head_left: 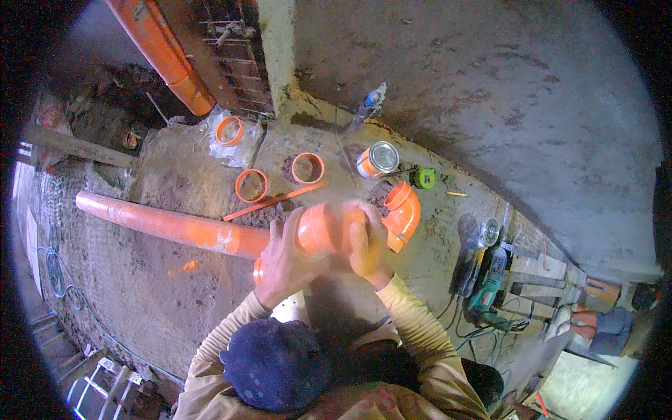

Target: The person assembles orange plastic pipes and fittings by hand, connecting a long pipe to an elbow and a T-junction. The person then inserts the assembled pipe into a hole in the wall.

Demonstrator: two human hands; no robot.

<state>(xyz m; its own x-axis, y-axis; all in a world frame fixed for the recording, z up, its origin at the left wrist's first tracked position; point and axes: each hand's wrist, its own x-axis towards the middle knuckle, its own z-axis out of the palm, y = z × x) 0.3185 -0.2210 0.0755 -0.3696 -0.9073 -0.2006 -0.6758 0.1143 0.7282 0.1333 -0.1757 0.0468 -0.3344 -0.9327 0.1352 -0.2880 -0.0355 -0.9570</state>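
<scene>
Both hands are close together in front of me, over the dusty floor. My left hand (288, 260) is closed round a short orange plastic pipe fitting (316, 227) with a wide mouth. Just right of it, my right hand (369, 248) is curled round another orange pipe piece (352, 227), partly hidden by the fingers and blurred. A long orange pipe (175, 227) lies on the floor and runs up to my left hand. Behind my right hand lies an orange pipe elbow (404, 213). Part of another orange ring (258, 271) shows beneath my left hand.
Orange pipe rings (251, 185) and a thin orange strip (274, 201) lie ahead. A can (382, 158) and a green tape measure (424, 178) sit near the wall. At right are an angle grinder (477, 255), a green power tool (490, 287), cables and another person (602, 329).
</scene>
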